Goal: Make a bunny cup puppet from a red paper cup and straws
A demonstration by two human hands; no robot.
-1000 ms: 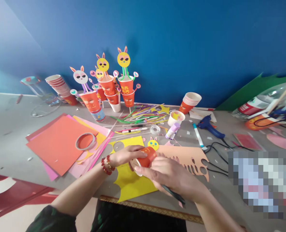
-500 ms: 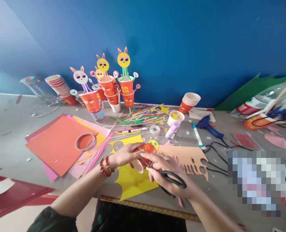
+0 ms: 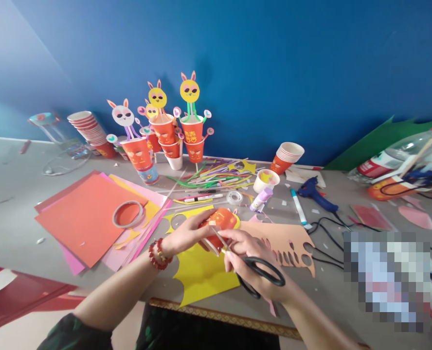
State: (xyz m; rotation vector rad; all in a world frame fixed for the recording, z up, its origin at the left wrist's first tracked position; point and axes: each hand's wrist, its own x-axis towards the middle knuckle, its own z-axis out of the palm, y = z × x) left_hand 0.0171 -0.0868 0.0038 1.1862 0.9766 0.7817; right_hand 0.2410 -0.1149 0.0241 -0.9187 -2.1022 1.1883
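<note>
A red paper cup (image 3: 221,218) lies tipped on its side, its rim toward me, with my left hand (image 3: 190,233) wrapped round it. Black-handled scissors (image 3: 263,271) are in my right hand (image 3: 254,253), and their blades reach across to the side of the cup. Fingers hide part of the blades and of the cup. Beneath both hands is a yellow paper sheet (image 3: 205,277) with rounded pieces cut away. To its right lies a peach paper sheet (image 3: 296,236) with cut-out holes.
Behind stand red cups with paper rabbit figures (image 3: 192,131). Coloured pipe cleaners (image 3: 216,177), a glue stick (image 3: 261,199), a marker (image 3: 298,206) and a blue glue gun (image 3: 316,194) with trailing cords lie midway. A tape roll (image 3: 116,221) rests on coloured paper (image 3: 81,223) at left.
The cup has been turned, so its opening faces me less and more of its red side shows. Both hands keep their grip, with the scissors against the cup.
</note>
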